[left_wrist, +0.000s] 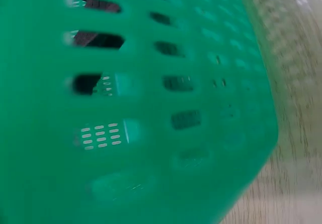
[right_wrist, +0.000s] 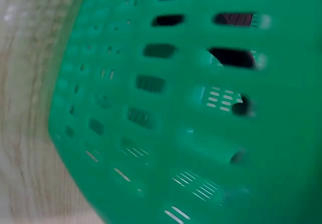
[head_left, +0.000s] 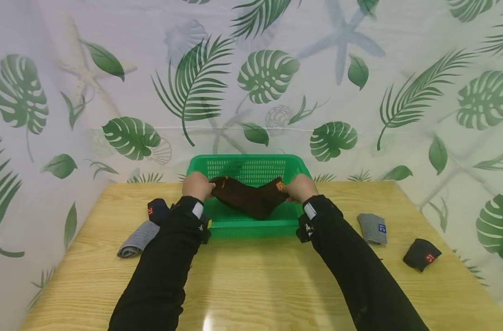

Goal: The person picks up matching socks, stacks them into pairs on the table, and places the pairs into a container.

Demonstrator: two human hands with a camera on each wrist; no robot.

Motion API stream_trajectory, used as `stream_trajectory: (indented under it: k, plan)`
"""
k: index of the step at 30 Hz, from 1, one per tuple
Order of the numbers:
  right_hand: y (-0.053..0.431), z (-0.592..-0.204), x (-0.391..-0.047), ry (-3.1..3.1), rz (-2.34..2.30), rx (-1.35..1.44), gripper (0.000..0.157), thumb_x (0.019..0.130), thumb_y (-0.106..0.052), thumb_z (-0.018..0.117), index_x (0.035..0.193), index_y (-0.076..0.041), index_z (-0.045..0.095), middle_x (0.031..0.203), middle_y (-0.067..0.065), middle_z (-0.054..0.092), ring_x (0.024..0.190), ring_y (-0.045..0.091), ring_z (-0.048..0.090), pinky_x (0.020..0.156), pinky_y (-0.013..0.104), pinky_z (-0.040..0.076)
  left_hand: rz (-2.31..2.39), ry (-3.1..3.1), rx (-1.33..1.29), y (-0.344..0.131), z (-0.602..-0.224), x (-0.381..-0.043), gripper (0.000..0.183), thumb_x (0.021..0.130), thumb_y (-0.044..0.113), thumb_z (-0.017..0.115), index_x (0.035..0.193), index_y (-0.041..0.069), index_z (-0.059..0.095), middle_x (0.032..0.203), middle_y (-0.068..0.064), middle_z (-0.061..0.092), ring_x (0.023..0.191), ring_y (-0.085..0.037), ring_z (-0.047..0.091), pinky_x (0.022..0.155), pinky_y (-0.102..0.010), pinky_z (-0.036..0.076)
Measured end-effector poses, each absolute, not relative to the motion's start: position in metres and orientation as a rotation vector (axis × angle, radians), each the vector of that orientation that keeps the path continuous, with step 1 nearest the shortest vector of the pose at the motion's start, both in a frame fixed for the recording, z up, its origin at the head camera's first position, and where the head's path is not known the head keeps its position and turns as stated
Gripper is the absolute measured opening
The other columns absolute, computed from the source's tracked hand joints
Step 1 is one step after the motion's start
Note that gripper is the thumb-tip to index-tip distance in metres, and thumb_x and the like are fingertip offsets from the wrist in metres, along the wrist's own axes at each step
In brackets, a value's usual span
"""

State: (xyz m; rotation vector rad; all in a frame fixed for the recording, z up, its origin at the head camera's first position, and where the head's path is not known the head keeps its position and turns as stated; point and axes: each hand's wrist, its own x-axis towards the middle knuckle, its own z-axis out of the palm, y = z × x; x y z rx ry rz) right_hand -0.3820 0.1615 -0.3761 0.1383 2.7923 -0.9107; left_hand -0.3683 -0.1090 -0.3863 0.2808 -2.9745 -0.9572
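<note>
A dark brown sock with orange marks stretches between my two hands over the green plastic basket. At the toe end, my left hand pinches the fabric near the basket's left rim. My right hand grips the other end beside an orange patch, at the right rim. The sock's middle sags down into the basket. Both wrist views are filled by the slotted basket wall, seen from outside, and dark fabric shows through some slots. The hands themselves are out of sight there.
On the wooden table, a grey folded sock and a dark one with a red label lie left of the basket. To the right are a grey one with a blue label and a black one. A leaf-patterned curtain hangs behind.
</note>
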Motion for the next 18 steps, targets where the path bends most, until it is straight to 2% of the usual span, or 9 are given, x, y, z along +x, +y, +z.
stream_trajectory:
  k: [4,8,11,14,18]
  plan:
    - [0.163,-0.383,-0.382,2.793,-0.902,0.146,0.029,0.094,-0.021,0.066,0.092,0.007,0.069,0.054,0.006,0.062,0.041,0.010,0.052,0.043,0.023,0.040,-0.882,-3.021,0.246,-0.104,-0.390,-0.372,0.042,0.094,0.017,0.064,0.054,0.010,0.055,0.048,0.001,0.045,0.050,-0.017,0.052,0.056,-0.031,0.044]
    - [0.164,-0.387,-0.382,2.818,-0.869,0.166,0.027,0.093,-0.020,0.067,0.090,0.007,0.068,0.058,0.010,0.065,0.043,0.013,0.057,0.044,0.024,0.042,-0.815,-3.075,0.179,-0.101,-0.393,-0.373,0.048,0.093,0.007,0.058,0.050,0.014,0.038,0.050,0.002,0.031,0.051,-0.017,0.036,0.054,-0.032,0.034]
    - [0.163,-0.390,-0.380,2.833,-0.859,0.150,0.026,0.092,-0.019,0.067,0.086,0.006,0.070,0.061,0.012,0.067,0.053,0.023,0.066,0.045,0.024,0.042,-0.821,-3.097,0.145,-0.099,-0.396,-0.372,0.049,0.091,0.005,0.058,0.049,0.015,0.035,0.051,0.002,0.029,0.052,-0.017,0.034,0.055,-0.032,0.033]
    - [0.162,-0.393,-0.378,2.838,-0.873,0.111,0.025,0.093,-0.016,0.066,0.083,0.006,0.070,0.061,0.013,0.066,0.067,0.031,0.070,0.046,0.025,0.043,-0.837,-3.108,0.129,-0.098,-0.399,-0.371,0.052,0.091,0.010,0.063,0.048,0.015,0.034,0.049,0.003,0.028,0.050,-0.016,0.034,0.056,-0.032,0.033]
    - [0.162,-0.396,-0.376,2.846,-0.869,0.081,0.022,0.093,-0.012,0.064,0.082,0.007,0.070,0.063,0.014,0.065,0.065,0.031,0.070,0.047,0.026,0.045,-0.898,-3.131,0.133,-0.098,-0.403,-0.374,0.050,0.091,0.015,0.067,0.051,0.014,0.036,0.050,0.003,0.027,0.048,-0.015,0.033,0.055,-0.031,0.033]
